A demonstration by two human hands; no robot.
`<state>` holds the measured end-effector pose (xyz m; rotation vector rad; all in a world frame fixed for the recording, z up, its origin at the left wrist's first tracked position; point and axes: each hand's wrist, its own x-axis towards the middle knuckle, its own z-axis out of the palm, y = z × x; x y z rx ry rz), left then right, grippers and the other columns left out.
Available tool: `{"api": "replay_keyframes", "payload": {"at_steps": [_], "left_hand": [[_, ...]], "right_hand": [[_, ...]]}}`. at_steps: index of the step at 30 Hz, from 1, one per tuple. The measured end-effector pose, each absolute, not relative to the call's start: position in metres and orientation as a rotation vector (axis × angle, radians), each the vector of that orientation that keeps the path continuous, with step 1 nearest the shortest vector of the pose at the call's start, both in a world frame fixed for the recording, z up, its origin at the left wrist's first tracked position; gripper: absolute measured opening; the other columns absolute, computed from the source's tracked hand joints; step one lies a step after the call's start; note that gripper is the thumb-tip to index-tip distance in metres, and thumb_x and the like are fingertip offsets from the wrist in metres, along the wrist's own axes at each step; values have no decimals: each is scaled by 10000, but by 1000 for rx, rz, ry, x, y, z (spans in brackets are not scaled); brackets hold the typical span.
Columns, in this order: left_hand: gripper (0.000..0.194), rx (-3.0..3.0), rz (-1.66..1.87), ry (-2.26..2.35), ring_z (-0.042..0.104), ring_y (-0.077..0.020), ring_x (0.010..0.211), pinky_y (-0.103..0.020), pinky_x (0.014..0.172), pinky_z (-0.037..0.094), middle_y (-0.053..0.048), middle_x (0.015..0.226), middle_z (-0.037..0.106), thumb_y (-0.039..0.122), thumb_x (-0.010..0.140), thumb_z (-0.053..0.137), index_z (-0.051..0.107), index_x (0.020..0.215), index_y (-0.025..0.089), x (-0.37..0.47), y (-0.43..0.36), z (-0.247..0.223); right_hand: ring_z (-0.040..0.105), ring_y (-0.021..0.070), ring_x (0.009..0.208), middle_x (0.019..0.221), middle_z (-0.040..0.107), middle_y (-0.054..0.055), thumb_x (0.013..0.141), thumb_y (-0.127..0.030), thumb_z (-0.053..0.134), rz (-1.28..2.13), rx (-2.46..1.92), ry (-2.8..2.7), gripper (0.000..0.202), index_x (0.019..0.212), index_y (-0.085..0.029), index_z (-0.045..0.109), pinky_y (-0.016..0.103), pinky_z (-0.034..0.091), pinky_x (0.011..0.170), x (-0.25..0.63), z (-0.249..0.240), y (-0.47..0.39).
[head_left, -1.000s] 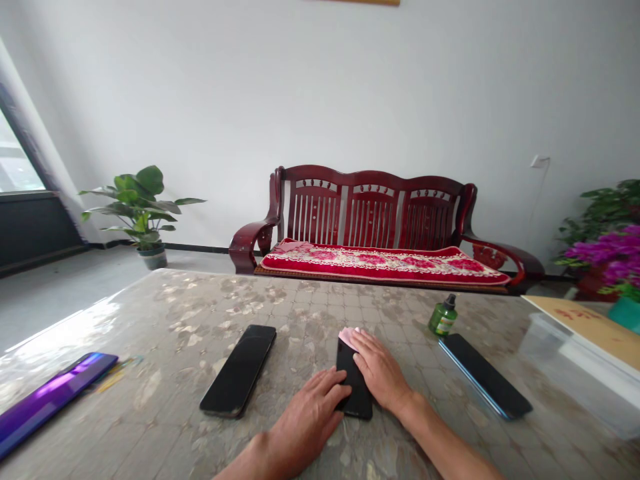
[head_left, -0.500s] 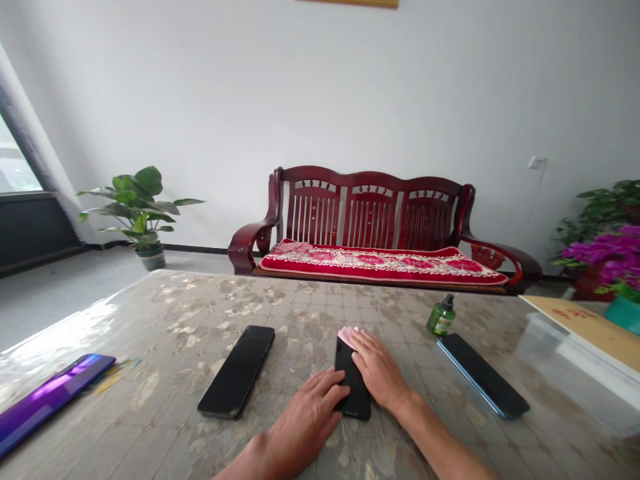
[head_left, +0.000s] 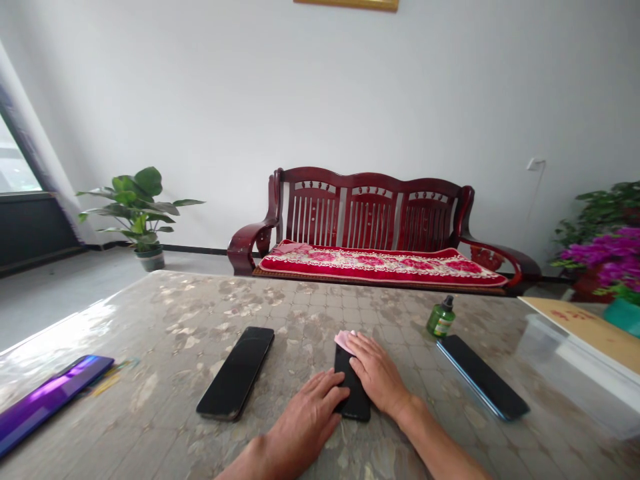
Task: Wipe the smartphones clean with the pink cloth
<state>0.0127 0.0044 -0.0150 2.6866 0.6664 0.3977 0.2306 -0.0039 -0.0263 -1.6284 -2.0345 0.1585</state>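
Note:
A black phone (head_left: 354,395) lies on the patterned table cover between my two hands. My left hand (head_left: 314,413) rests on its lower left side, with the fingertips on the dark screen. At the phone's far end, my right hand (head_left: 375,369) presses a pink cloth (head_left: 343,341) under its fingers, and its thumb side lies over the screen. Another black phone (head_left: 237,375) is to the left, a blue-edged phone (head_left: 483,377) to the right, and a purple phone (head_left: 55,400) at the far left.
A green bottle (head_left: 441,317) with a black top stands behind the blue-edged phone. On the right are a clear plastic box (head_left: 565,373) and a tan folder (head_left: 590,330) near purple flowers (head_left: 607,257). A red wooden bench (head_left: 373,207) is behind the table.
My right hand and the pink cloth have shifted very slightly left and nearer along the phone's far end. My left hand stays on the phone's lower left side.

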Motion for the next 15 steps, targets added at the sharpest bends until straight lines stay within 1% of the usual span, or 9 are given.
{"api": "replay_keyframes", "payload": {"at_steps": [2, 4, 9, 15], "left_hand": [[464, 2685, 393, 669, 419, -240, 1348, -434, 1143, 336, -44, 1424, 496, 66, 849, 543, 519, 1268, 260, 13, 4, -14], [465, 2683, 389, 671, 424, -240, 1344, -435, 1144, 333, -41, 1421, 499, 63, 847, 542, 520, 1267, 261, 13, 4, -13], [466, 2681, 406, 666, 429, -237, 1338, -438, 1150, 320, -35, 1415, 503, 63, 845, 536, 521, 1263, 269, 13, 4, -15], [482, 2681, 390, 672, 421, -237, 1346, -431, 1146, 327, -37, 1428, 492, 61, 839, 542, 515, 1272, 271, 13, 5, -16]], "right_hand": [[369, 227, 1389, 1495, 432, -7, 933, -187, 425, 128, -1684, -2003, 536, 1456, -303, 401, 493, 286, 1159, 232, -30, -2], [366, 233, 1390, 1490, 438, 0, 939, -207, 435, 125, -1660, -2016, 521, 1452, -295, 411, 494, 291, 1157, 234, -29, -3], [413, 218, 1358, 1408, 540, -25, 973, -262, 433, 152, -1471, -2120, 425, 1385, -335, 503, 481, 289, 1161, 237, -21, -8], [412, 210, 1361, 1458, 484, -22, 942, -186, 418, 114, -1586, -2045, 511, 1429, -338, 437, 470, 310, 1152, 233, -29, -3]]}}
